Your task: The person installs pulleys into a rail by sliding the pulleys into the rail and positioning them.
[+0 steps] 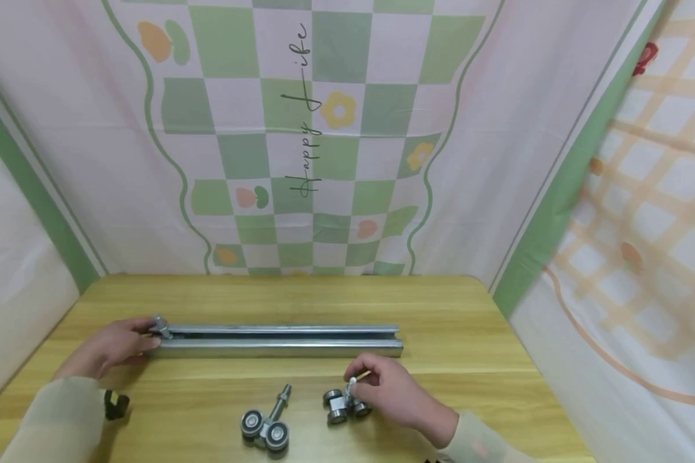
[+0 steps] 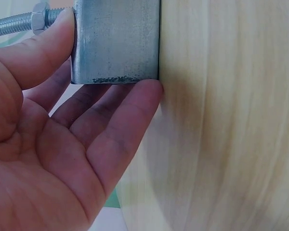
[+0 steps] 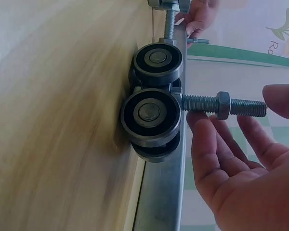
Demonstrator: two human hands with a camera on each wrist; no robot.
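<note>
A steel channel rail (image 1: 278,350) lies across the table, its slot facing up. My left hand (image 1: 116,347) holds its left end, thumb on one wall and fingers against the end face. There a threaded bolt (image 2: 12,24) with a nut stands up out of the slot, beside the thumb tip. My right hand (image 1: 390,389) is at a roller trolley (image 3: 151,115) that rests on its wheels with its bolt upright. The fingers lie round the bolt (image 3: 200,103); the thumb stands by its tip, a gap showing in the right wrist view.
A second roller trolley (image 1: 266,427) lies on its side in front of the rail, bolt pointing away. The wooden table (image 1: 475,321) ends at a patterned cloth (image 1: 336,212) behind, with more cloth hanging at both sides. A black band (image 1: 116,405) sits at the left wrist.
</note>
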